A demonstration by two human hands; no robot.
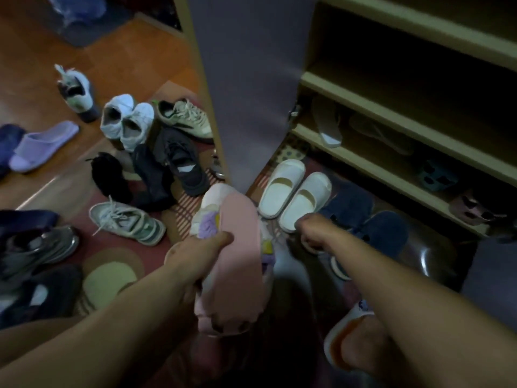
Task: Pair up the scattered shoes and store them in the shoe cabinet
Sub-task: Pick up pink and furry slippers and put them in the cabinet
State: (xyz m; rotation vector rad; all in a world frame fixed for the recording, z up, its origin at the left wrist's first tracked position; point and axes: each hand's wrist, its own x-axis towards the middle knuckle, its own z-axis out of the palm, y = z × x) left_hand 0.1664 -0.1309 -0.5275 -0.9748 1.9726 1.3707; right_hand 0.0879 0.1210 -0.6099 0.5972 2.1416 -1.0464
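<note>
My left hand (195, 253) grips a pink slipper (240, 247) held sole up, with a second pastel slipper with lilac and yellow trim pressed against it. My right hand (310, 228) reaches down with curled fingers just in front of a white slipper pair (293, 191) and beside dark blue slippers (383, 231). Whether it holds anything is hidden. The open shoe cabinet (391, 113) stands on the right. Its lower shelves hold a few sandals and slippers, and its upper shelves are dark.
The cabinet's grey door (251, 79) stands open in the middle. Left of it lie white sneakers (126, 119), a beige sneaker (187, 119), black shoes (181, 161), a grey-green sneaker (128, 222) and a lilac slipper (42, 147). My slippered foot (355, 340) is at the lower right.
</note>
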